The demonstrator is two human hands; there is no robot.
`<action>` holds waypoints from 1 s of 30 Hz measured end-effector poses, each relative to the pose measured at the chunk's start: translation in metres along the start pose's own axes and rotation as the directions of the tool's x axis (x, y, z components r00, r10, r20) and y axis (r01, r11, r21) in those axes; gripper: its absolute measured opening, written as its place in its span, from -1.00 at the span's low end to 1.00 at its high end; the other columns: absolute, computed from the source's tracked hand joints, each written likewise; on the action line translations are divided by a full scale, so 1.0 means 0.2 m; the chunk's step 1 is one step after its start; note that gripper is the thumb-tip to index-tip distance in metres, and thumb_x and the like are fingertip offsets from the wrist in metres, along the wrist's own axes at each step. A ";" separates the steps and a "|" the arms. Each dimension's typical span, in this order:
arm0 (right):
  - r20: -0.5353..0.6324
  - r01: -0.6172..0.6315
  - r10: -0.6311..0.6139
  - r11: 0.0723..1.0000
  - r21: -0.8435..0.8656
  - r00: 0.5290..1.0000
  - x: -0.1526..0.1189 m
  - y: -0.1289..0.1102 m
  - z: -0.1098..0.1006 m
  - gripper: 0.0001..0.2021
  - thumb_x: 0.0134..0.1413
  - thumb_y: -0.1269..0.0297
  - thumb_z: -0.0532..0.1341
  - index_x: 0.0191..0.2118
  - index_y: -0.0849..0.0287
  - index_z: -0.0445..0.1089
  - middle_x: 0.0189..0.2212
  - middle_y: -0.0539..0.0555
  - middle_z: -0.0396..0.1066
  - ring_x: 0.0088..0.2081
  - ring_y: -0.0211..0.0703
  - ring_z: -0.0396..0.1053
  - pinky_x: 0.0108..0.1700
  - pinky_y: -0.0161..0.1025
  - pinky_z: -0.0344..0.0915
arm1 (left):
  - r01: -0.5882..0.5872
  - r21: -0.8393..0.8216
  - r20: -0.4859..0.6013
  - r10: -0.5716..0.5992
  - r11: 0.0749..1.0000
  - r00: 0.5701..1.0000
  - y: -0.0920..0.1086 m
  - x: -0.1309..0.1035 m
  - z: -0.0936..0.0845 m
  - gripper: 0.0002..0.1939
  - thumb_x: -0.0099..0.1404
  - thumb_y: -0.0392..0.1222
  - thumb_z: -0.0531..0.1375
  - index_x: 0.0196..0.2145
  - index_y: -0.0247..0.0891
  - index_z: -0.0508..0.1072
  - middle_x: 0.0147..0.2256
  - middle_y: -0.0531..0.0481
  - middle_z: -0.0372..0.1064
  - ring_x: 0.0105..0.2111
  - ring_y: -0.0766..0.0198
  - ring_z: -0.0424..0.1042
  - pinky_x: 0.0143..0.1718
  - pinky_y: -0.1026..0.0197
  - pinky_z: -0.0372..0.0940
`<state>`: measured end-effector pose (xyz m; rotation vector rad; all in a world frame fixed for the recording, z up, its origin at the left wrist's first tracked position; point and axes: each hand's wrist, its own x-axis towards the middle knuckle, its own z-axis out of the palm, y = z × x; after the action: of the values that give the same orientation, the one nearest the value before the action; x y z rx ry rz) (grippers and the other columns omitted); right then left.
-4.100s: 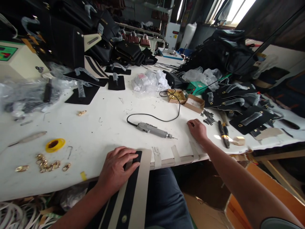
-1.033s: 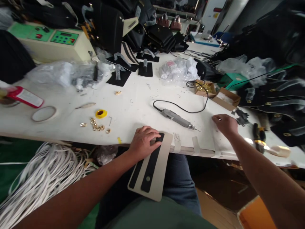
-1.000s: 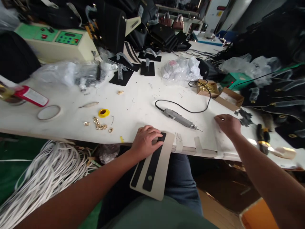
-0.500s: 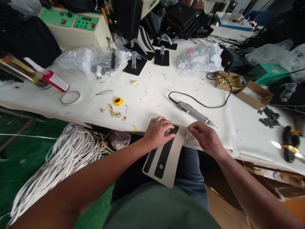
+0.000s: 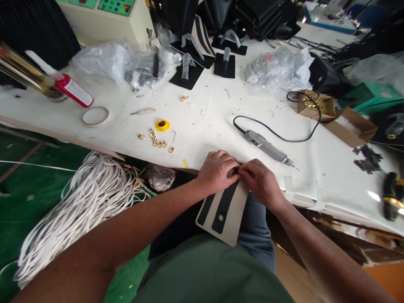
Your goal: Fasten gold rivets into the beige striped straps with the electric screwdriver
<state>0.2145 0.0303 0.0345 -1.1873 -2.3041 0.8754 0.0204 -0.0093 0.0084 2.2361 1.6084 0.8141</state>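
Note:
A beige panel (image 5: 240,210) with two black strips (image 5: 227,202) along it lies tilted over my lap, against the table's front edge. One strip has a small pale round spot near its lower end. My left hand (image 5: 218,171) grips the panel's upper part, its thumb and fingers closed around the top of a strip. Beside it, my right hand (image 5: 261,180) pinches at the upper end of that same strip, fingertips touching the left hand's. Whatever is between the right fingertips is hidden. A grey electric screwdriver (image 5: 268,149) with a black cord rests on the table beyond my right hand.
Gold metal fittings (image 5: 158,141) lie near a yellow ring-shaped spool (image 5: 162,125) and an awl-like tool (image 5: 144,111). Farther left are a tape roll (image 5: 95,116) and a red bottle (image 5: 75,90). Cardboard boxes (image 5: 350,128) and black-handled pliers (image 5: 392,195) are at the right.
My right hand has moved left from beside the panel to the strip's upper end, meeting my left hand. The left hand keeps its hold. The camera view has shifted slightly.

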 end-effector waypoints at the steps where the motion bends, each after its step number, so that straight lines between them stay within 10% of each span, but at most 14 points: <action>1: -0.003 -0.004 0.004 1.000 -0.004 1.000 0.00 -0.01 0.00 -0.87 0.31 0.30 0.20 -0.24 0.09 0.52 -0.28 0.08 0.43 -0.24 -0.06 0.44 -0.16 -0.14 0.33 | -0.001 0.004 0.002 0.001 1.000 1.000 0.00 0.00 0.00 -0.79 0.35 -0.03 0.31 -0.11 -0.14 0.56 -0.06 0.03 0.59 0.09 0.02 0.37 0.07 -0.10 0.21; 17: 0.076 -0.341 0.338 0.939 0.036 0.938 0.08 0.01 -0.02 -0.82 0.10 0.10 0.32 -0.33 0.10 0.55 -0.44 0.01 0.53 -0.40 -0.13 0.41 -0.34 -0.22 0.24 | 0.012 -0.018 0.017 -0.012 1.000 1.000 0.00 0.00 0.01 -0.75 0.37 0.00 0.29 -0.06 -0.13 0.55 -0.01 -0.03 0.57 0.12 -0.01 0.34 0.09 -0.12 0.20; 30: 0.143 -0.276 0.259 0.955 0.113 0.955 0.09 0.02 -0.05 -0.80 0.12 0.12 0.29 -0.32 0.13 0.57 -0.46 -0.04 0.48 -0.39 -0.19 0.34 -0.32 -0.25 0.20 | 0.020 -0.022 -0.009 -0.020 1.000 1.000 0.00 -0.01 0.00 -0.72 0.32 0.01 0.34 -0.06 -0.12 0.55 -0.02 -0.04 0.57 0.11 -0.01 0.34 0.09 -0.10 0.23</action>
<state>0.2136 0.0513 0.0403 -1.4453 -2.1716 1.2122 0.0206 -0.0110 0.0082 2.2005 1.6159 0.8343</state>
